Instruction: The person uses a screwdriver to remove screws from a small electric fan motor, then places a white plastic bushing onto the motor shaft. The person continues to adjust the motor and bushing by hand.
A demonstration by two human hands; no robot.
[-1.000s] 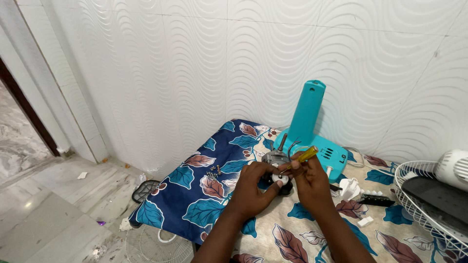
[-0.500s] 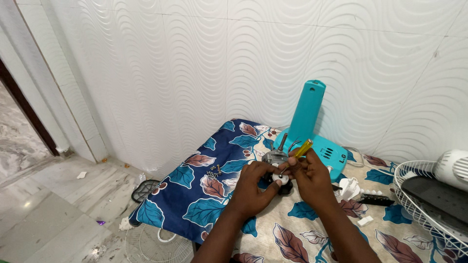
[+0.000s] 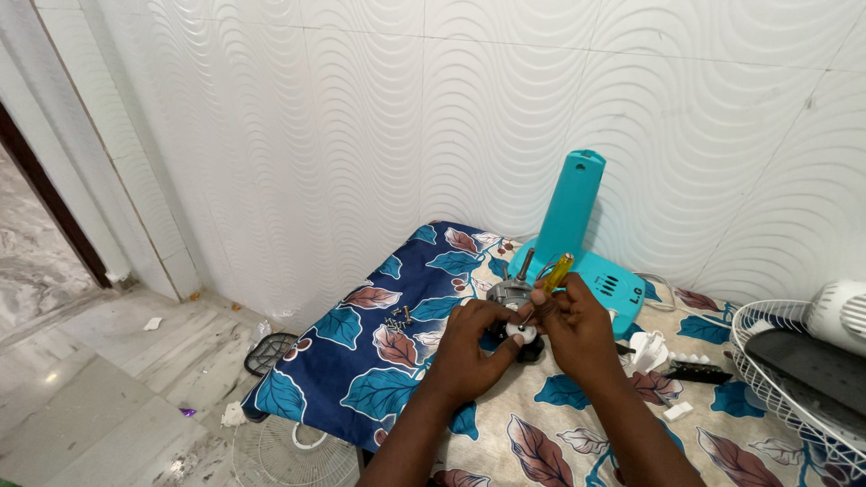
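My left hand (image 3: pixel 476 347) grips a small fan motor (image 3: pixel 512 293), a grey metal block with a shaft sticking up, held just above the leaf-patterned cloth (image 3: pixel 361 361). My right hand (image 3: pixel 577 329) holds a screwdriver with a yellow handle (image 3: pixel 557 271), its tip angled down into the motor near a white part (image 3: pixel 520 332). Both hands touch over the motor, hiding its lower half. Right behind them stands the turquoise fan stand (image 3: pixel 577 225) on its base.
A few loose screws (image 3: pixel 398 316) lie on the cloth left of my hands. A white wire fan guard (image 3: pixel 785 379) and a white fan housing (image 3: pixel 843 311) sit at the right. A black part (image 3: pixel 695 372) and white bits lie nearby. Another grille (image 3: pixel 289 451) rests on the floor.
The hands stay on the motor. The screwdriver handle has shifted only slightly; nothing was let go or picked up.
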